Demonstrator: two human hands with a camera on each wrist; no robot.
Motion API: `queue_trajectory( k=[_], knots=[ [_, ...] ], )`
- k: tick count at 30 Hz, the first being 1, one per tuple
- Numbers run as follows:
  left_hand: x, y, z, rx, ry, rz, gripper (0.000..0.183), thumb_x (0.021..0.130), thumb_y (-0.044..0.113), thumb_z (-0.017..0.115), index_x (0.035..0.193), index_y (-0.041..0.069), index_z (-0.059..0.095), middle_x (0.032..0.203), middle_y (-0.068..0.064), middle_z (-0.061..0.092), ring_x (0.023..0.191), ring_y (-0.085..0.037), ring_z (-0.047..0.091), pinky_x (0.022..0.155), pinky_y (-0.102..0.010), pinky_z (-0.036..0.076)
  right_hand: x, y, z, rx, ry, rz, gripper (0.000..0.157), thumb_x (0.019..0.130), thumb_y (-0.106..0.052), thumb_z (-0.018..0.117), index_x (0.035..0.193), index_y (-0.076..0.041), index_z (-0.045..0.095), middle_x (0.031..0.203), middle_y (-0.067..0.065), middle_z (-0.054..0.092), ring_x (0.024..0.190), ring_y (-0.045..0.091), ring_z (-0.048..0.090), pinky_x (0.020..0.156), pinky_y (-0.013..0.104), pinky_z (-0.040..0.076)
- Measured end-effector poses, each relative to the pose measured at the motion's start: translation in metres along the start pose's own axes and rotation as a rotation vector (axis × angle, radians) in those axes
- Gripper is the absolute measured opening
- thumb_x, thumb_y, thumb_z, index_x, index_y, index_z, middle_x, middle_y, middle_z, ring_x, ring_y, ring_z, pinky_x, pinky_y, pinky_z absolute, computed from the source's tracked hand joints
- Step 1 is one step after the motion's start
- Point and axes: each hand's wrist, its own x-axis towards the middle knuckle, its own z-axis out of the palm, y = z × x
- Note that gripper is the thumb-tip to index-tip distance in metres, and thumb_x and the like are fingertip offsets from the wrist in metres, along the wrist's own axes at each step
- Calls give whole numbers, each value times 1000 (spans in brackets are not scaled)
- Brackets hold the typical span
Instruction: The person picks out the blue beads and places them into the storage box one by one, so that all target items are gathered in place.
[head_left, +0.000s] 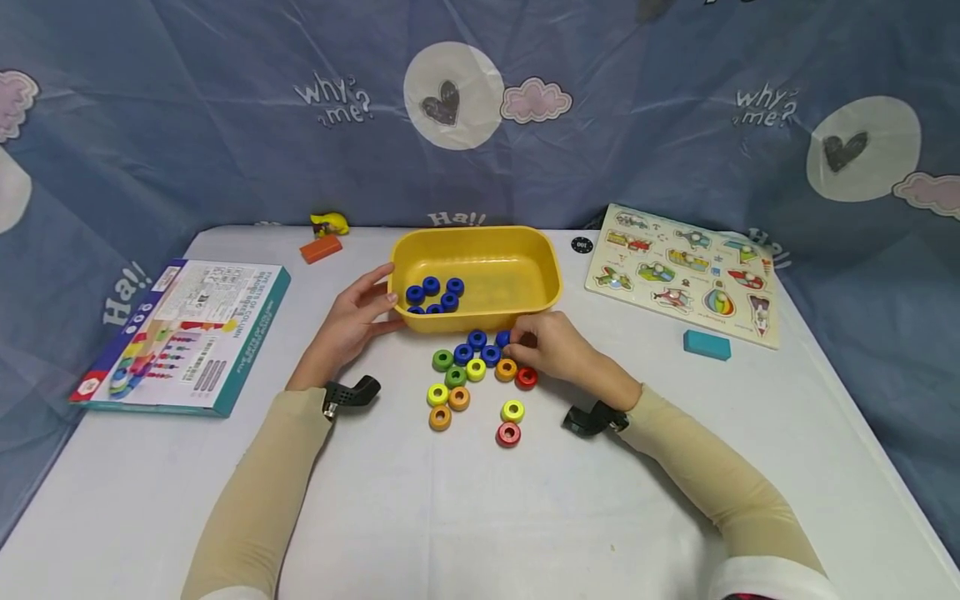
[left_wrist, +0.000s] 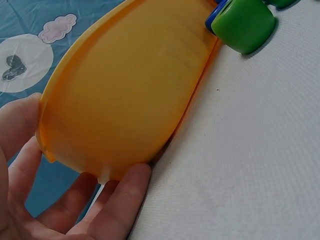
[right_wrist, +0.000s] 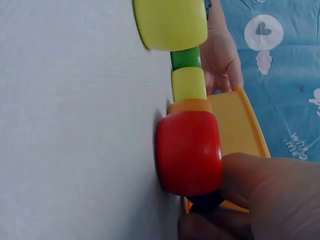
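Note:
At its left end, a yellow plastic tub (head_left: 480, 322) is held by my left hand (head_left: 358, 312), the thumb at the rim and the fingers along the outer wall (left_wrist: 120, 100). Several blue beads (head_left: 431, 286) lie inside the tub's left part. In front of the tub my right hand (head_left: 553, 343) pinches a blue bead (head_left: 503, 338), mostly hidden by the fingers in the right wrist view. A red bead (right_wrist: 189, 152) sits close beside those fingers. Blue, green (head_left: 442, 360), yellow (head_left: 476, 370) and orange beads (head_left: 506, 369) lie loosely grouped on the white table.
A flat printed box (head_left: 187, 333) lies at the left. Behind are an orange block (head_left: 321, 249) and a small yellow figure (head_left: 330, 222). To the right are a picture puzzle board (head_left: 686, 271), a black round chip (head_left: 582, 245) and a teal block (head_left: 707, 345).

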Motion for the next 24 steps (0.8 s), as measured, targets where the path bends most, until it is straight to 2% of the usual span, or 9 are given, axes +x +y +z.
queue_trajectory(
  k=[3, 8, 11, 14, 17, 19, 21, 24],
  knots=[
    [0, 1, 0, 5, 5, -2, 59, 98, 22, 57, 151, 34, 34, 156, -9, 30, 134, -30, 43, 100, -42, 51, 0, -2, -1, -16, -10, -6, 14, 84, -18, 76, 83, -12, 63, 74, -3, 59, 68, 12, 49, 59, 23, 42],
    [0, 1, -1, 12, 15, -4, 58, 99, 20, 57, 150, 34, 34, 156, -9, 30, 133, -30, 43, 100, -43, 52, 1, -12, -7, -68, -76, -31, 16, 85, -13, 74, 97, -10, 63, 83, -1, 63, 69, 11, 51, 61, 21, 46],
    [0, 2, -1, 7, 22, -3, 57, 99, 20, 57, 150, 34, 35, 155, -9, 31, 133, -30, 43, 99, -43, 52, 2, -22, -17, -76, -102, -61, 18, 85, -12, 73, 101, -10, 65, 89, -1, 67, 69, 10, 55, 61, 20, 50],
    [-1, 2, -1, 9, 23, -2, 57, 99, 20, 57, 150, 34, 35, 156, -10, 30, 133, -30, 44, 99, -43, 52, 7, -34, -33, -49, -82, -105, 17, 85, -12, 72, 101, -9, 67, 91, 1, 69, 70, 13, 58, 62, 23, 53],
    [-1, 1, -1, 9, 29, -3, 57, 99, 20, 56, 150, 34, 35, 155, -10, 31, 133, -30, 44, 99, -43, 52, 18, -40, -49, -6, -12, -140, 17, 85, -10, 71, 101, -7, 69, 92, 4, 70, 70, 15, 59, 63, 26, 54],
    [-1, 0, -2, 11, 23, -2, 58, 99, 20, 56, 151, 34, 34, 156, -10, 30, 134, -31, 43, 100, -44, 52, 29, -40, -57, 27, 26, -133, 16, 85, -9, 70, 101, -6, 70, 93, 6, 71, 68, 13, 60, 62, 26, 53],
    [0, -1, -1, 9, 23, -1, 57, 99, 20, 56, 150, 34, 35, 155, -10, 31, 133, -31, 43, 99, -44, 52, 42, -38, -61, 59, 37, -96, 17, 86, -9, 69, 102, -5, 71, 94, 7, 72, 65, 13, 59, 59, 24, 51],
    [2, -2, 0, 8, 22, 0, 57, 99, 20, 57, 150, 35, 36, 155, -8, 32, 133, -30, 44, 99, -44, 52, 63, -29, -56, 82, 11, -21, 17, 87, -9, 67, 104, -5, 72, 99, 8, 72, 63, 15, 57, 57, 24, 47]
  ],
)
